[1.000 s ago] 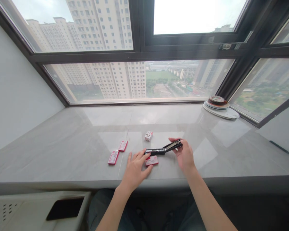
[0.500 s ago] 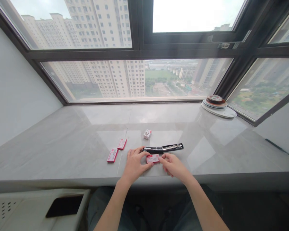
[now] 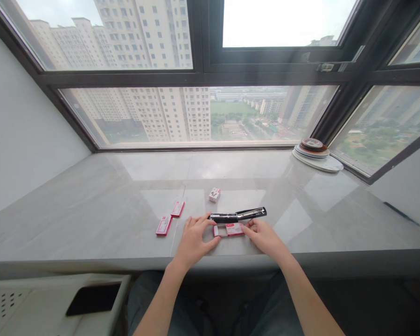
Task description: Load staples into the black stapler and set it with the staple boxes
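A small red-and-white staple box lies partly slid apart on the stone sill, its printed sleeve point(image 3: 235, 228) at the right and its inner tray point(image 3: 222, 231) showing at the left. My left hand point(image 3: 192, 239) grips the tray's left end between thumb and index finger, its other fingers resting near the stapler. At the sleeve's right end, my right hand point(image 3: 264, 237) pinches it with curled fingers. Just behind the box, an opened black stapler point(image 3: 233, 218) lies flat, its upper arm swung out to the right. I cannot make out the tray's contents.
Two more red-and-white boxes point(image 3: 164, 225) lie left of my hands, corner to corner. Behind the stapler sits a small white-and-red box point(image 3: 214, 195). Stacked plates point(image 3: 317, 156) stand at the back right by the window. The sill's front edge point(image 3: 301, 256) runs below my wrists.
My right hand has moved right with the sleeve, and the inner tray now shows between the hands. My left hand has stayed almost in place.
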A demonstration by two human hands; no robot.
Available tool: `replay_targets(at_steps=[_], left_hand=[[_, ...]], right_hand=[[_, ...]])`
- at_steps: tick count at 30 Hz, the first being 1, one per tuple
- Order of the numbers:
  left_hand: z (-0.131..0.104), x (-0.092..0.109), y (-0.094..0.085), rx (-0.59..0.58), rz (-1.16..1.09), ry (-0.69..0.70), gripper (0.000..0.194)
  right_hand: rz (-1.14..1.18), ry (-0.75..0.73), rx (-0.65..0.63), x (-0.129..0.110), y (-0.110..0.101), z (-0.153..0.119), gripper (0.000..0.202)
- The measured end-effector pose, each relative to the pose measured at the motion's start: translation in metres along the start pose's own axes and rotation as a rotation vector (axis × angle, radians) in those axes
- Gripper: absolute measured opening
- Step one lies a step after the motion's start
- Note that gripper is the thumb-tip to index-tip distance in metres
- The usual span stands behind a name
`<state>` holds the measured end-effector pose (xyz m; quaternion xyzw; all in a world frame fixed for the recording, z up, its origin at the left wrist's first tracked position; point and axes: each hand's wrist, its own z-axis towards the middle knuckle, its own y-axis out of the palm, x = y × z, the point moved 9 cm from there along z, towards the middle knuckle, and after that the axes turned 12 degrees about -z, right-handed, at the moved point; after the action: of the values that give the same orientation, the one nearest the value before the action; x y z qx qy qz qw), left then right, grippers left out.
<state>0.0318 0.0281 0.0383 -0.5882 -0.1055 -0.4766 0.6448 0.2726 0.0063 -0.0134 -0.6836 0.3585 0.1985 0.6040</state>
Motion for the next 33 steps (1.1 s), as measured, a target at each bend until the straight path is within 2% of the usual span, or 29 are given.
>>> replay_targets(at_steps=[3,6,8,11,13,15,19,26,28,30,33], left_hand=[[-0.001,0.000,0.000,0.015,0.002,0.002,0.049],[-0.002,0.000,0.001,0.028,0.016,0.013,0.051],[-0.002,-0.001,0.002,0.035,0.017,0.018,0.050],[-0.002,-0.002,0.002,0.038,0.004,0.015,0.052],[-0.002,-0.003,0.002,0.034,-0.011,0.010,0.053],[-0.002,-0.003,0.001,0.033,-0.029,0.006,0.054],[-0.001,-0.006,-0.001,0.040,-0.056,-0.016,0.051],[0.000,-0.010,0.001,0.003,-0.085,-0.023,0.044],[0.000,-0.011,0.000,0.013,-0.086,-0.028,0.044],[0.000,-0.011,0.000,0.017,-0.092,-0.028,0.046],[-0.001,-0.011,0.000,0.011,-0.101,-0.027,0.044]], right_hand=[[-0.061,-0.163,0.119,-0.030,-0.010,-0.004,0.031],[0.002,-0.248,0.118,-0.058,-0.003,0.000,0.032],[0.089,-0.243,0.029,-0.070,0.013,0.008,0.036],[0.274,-0.172,-0.129,-0.075,0.043,0.019,0.044],[0.370,-0.139,-0.127,-0.075,0.053,0.025,0.045],[0.379,-0.139,-0.054,-0.075,0.053,0.028,0.042],[0.177,-0.236,0.109,-0.088,0.040,0.029,0.030],[-0.119,-0.463,0.169,-0.132,0.027,0.017,0.026],[-0.172,-0.540,0.140,-0.141,0.023,0.008,0.024],[-0.254,-0.603,0.046,-0.144,0.025,-0.002,0.021],[-0.382,-0.622,-0.105,-0.137,0.030,-0.011,0.018]])
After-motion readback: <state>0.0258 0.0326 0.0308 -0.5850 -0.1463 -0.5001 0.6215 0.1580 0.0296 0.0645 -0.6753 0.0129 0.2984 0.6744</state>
